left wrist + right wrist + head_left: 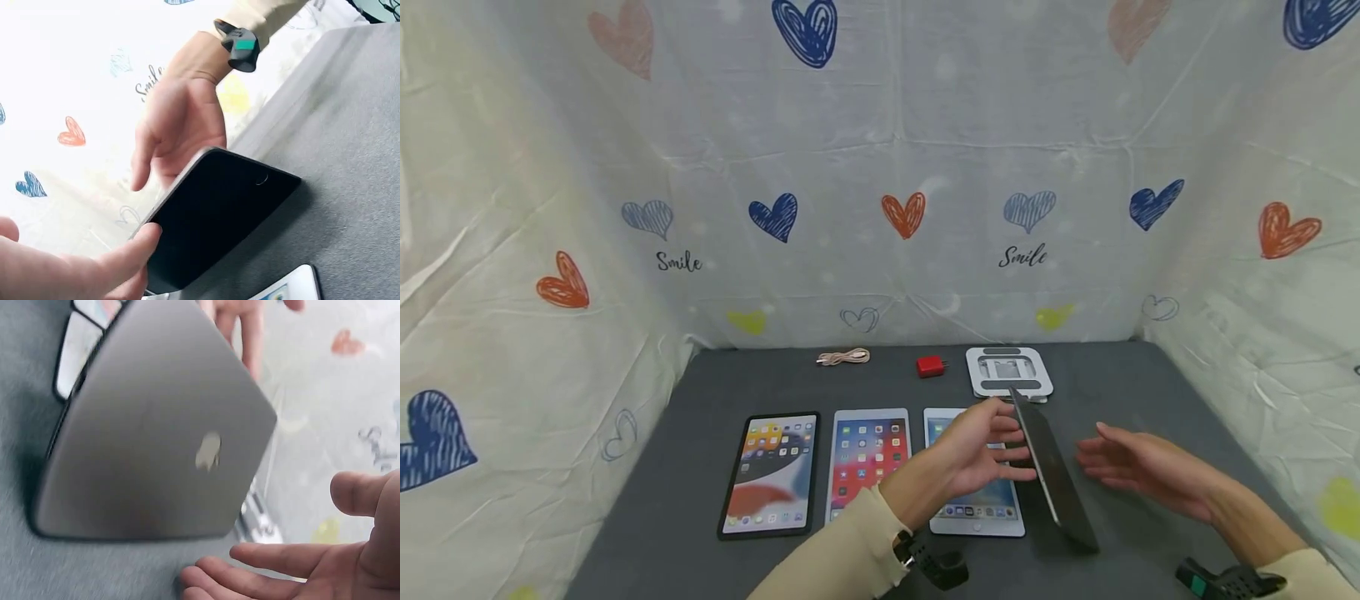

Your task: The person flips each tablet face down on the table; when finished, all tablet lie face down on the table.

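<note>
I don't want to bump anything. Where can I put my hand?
There's bare table left of the black-framed tablet, between the cable and the middle tablet, and between the stand and the right-side cloth. It's crowded where the left hand touches the tilted tablet, near the right hand and the rightmost white tablet.

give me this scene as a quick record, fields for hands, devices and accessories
left hand: fingers touching the grey tablet on its screen side
right hand: apart from it, palm towards its back
grey tablet: tilted up, screen dark, apple logo on back
lying flat, screens lit: black tablet, white tablet, second white tablet
back row, left to right: cable, red plug, stand
surface: dark grey tabletop
</note>
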Tool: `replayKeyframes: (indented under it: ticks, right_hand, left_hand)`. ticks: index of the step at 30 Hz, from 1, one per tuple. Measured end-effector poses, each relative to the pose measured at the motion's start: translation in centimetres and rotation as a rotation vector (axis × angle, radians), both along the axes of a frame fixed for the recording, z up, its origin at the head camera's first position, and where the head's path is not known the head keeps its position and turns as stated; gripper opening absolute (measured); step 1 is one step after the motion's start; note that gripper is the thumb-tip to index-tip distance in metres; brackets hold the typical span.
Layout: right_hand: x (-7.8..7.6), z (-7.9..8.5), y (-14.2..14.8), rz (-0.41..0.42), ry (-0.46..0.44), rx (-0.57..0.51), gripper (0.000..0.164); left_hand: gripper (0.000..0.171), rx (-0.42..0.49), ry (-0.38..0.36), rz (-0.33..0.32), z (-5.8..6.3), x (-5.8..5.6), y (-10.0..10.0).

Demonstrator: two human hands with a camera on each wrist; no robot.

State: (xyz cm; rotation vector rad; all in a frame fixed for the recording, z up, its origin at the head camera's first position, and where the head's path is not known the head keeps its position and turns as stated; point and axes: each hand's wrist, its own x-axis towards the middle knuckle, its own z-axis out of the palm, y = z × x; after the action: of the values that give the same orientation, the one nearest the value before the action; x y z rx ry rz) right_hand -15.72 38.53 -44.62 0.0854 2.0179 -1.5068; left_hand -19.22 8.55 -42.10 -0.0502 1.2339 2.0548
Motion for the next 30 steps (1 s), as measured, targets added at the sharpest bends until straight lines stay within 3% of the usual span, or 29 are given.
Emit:
replayKeyframes:
  ticks: [4,10,19,30]
  right_hand:
    - [0.2,-1.2,1.3,-0.045,-0.044,-0.044,0.091]
    - [0.6,-2.1,3.0,-0.024,-0.038,-0.139,0.088]
    - [0.9,-2.1,4.8,-0.054,-0.03,-0.12,0.088]
    - [1.4,-2.1,6.1,-0.072,-0.02,-0.085,0.089]
  left_hand:
    - [0.063,0.007,-0.044,-0.007,-0.6,0.0,0.0]
    - [0.063,-0.009,-0.089,-0.004,-2.7,-0.6,0.8]
    - [0.067,-0.036,-0.063,0.028,-5.6,-0.6,2.8]
    - [0.068,-0.064,-0.053,0.032,-6.2,-0.4,3.9]
